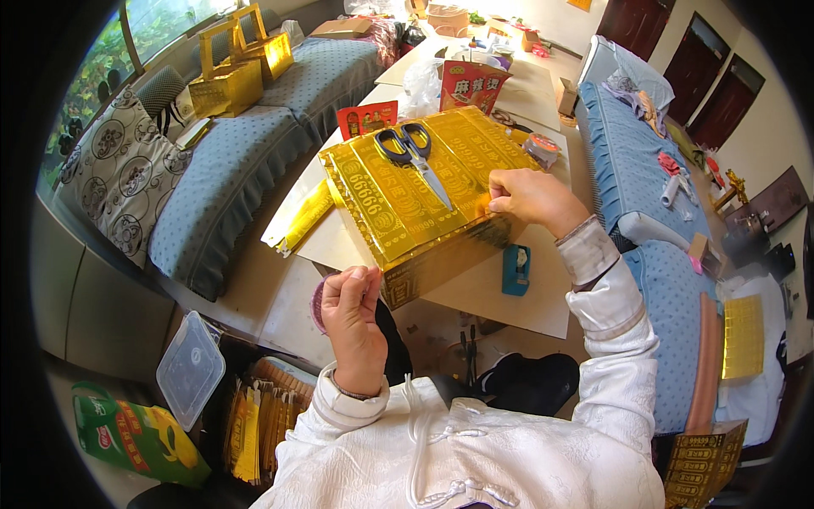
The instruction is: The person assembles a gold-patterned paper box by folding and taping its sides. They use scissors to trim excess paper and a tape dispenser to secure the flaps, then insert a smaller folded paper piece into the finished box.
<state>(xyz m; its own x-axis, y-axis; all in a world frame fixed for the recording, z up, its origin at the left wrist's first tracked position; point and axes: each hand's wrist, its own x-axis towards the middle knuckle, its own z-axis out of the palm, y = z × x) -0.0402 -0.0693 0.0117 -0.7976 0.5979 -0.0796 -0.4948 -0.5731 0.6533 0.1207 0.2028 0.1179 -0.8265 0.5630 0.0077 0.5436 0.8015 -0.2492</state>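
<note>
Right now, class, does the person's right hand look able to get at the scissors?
Probably yes: the scissors lie uncovered on top of the gold box, near the right hand, and nothing appears to stand between them.

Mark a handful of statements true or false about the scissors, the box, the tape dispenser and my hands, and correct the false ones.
1. The scissors lie on the gold box. True.
2. Their blades point away from the person. False: they point toward the person.
3. The left hand is at the box's near left corner. True.
4. The right hand holds the scissors. False: it is at the box, right of them.
5. The blue tape dispenser stands on the table. True.
</note>
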